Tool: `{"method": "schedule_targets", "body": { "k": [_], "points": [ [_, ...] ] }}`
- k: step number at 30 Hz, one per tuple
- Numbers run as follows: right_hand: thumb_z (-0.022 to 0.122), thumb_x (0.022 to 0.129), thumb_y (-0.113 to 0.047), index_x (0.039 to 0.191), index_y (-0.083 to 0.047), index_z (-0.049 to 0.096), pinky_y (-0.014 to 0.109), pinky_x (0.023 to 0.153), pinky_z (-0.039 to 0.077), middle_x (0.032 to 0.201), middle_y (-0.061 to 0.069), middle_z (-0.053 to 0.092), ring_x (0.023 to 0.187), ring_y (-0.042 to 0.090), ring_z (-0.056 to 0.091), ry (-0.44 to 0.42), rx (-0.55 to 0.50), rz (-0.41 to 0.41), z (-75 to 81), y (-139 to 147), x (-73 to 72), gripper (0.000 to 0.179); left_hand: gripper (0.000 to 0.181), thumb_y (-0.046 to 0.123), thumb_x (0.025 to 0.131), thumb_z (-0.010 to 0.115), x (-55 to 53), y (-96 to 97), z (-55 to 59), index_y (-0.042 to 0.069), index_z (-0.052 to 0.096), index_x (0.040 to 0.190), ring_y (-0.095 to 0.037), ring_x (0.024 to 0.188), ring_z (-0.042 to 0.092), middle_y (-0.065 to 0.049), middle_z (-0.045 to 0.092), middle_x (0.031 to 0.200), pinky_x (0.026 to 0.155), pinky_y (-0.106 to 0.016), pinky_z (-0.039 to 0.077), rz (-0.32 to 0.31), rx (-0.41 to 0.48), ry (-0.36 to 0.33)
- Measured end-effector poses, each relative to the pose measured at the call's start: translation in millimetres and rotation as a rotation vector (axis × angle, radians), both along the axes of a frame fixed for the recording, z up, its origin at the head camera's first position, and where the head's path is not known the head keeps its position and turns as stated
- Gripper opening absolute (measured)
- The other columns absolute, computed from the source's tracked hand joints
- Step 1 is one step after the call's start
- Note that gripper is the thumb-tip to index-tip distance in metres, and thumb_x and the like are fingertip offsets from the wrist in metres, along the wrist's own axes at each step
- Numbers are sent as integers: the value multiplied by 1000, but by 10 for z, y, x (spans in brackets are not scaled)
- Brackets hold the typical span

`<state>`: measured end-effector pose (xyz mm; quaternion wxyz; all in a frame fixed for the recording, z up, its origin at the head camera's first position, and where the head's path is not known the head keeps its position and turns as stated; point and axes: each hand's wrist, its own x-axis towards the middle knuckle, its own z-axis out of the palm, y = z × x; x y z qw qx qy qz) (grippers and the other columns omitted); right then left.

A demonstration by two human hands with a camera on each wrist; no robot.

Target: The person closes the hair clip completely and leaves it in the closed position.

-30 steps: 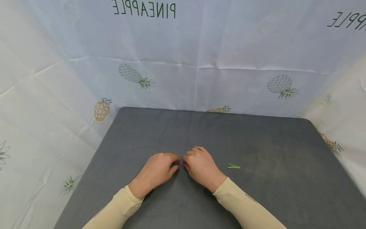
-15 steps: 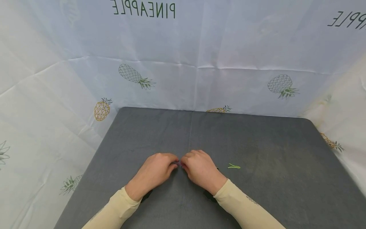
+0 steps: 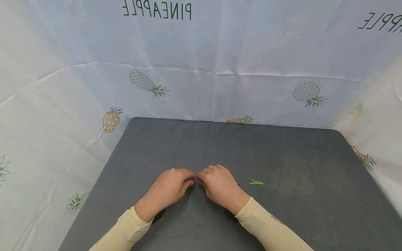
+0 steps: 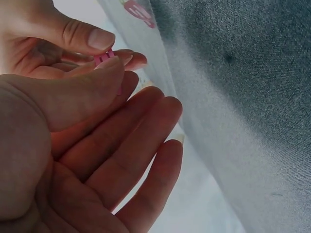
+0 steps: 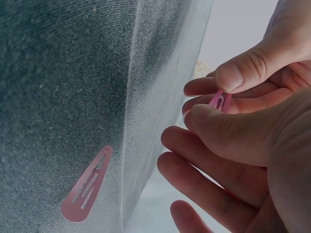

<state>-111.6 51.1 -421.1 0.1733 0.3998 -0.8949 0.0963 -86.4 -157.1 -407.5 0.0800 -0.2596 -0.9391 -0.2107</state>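
Observation:
A small pink snap hair clip [image 5: 221, 100] spans the narrow gap between my two hands. My left hand [image 3: 169, 185] pinches one end between thumb and fingers. The other end is pinched by my right hand [image 3: 218, 183], thumb [image 5: 228, 128] on top. Fingertips cover most of the clip in every view; only its slotted middle [image 4: 104, 57] shows in the left wrist view. On the grey cloth in the right wrist view lies a pink snap clip [image 5: 87, 187], its narrow end pointing up. A small green Y-shaped clip [image 3: 256, 182] lies right of my right hand in the head view.
Grey cloth covers the table [image 3: 298, 167], with a crease running down its middle. White curtains [image 3: 188, 94] printed with pineapples hang behind and along both sides, meeting the table's edges.
Both hands have shifted slightly left, and the right hand has also come a little nearer. The fingertips now sit closer together on the hair clip. The green clip stays put.

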Motion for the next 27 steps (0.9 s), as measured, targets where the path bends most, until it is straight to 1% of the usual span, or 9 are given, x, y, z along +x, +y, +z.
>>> {"method": "schedule_targets", "body": {
  "k": [9,12,17,23,27],
  "points": [
    [82,94,-13,76,-22,69,33,73,55,72,-8,67,74,12,68,12,-25,17,-8,-5,-19,24,6,11,94,82,-25,-17,-13,14,81,99,-7,78,68,7,77,93,70,-28,57,-21,13,-4],
    [82,94,-12,79,-21,72,33,73,55,73,-8,68,73,12,67,13,-36,25,-16,-14,-12,21,8,10,94,82,-27,-25,-20,15,81,100,-7,78,69,7,77,93,71,-28,58,-21,16,0],
    [80,95,-10,83,-21,74,33,73,55,75,-8,69,74,12,67,11,-22,26,-14,-37,-10,17,10,11,96,80,-14,-47,-10,18,82,102,-7,80,71,8,78,92,73,-28,59,-23,35,9],
    [80,93,-4,83,-20,75,33,74,55,77,-7,71,76,12,68,-6,-30,52,-13,-30,-34,19,8,11,94,83,-24,-50,-8,18,81,97,-6,75,69,9,76,89,70,-27,57,-36,28,39],
    [78,94,-4,85,-20,75,33,74,55,79,-7,72,77,12,69,-17,-23,64,-14,-39,-36,20,8,11,93,83,-35,-55,-11,18,80,94,-6,75,68,9,76,89,69,-27,57,-40,25,36]
  ]
}}
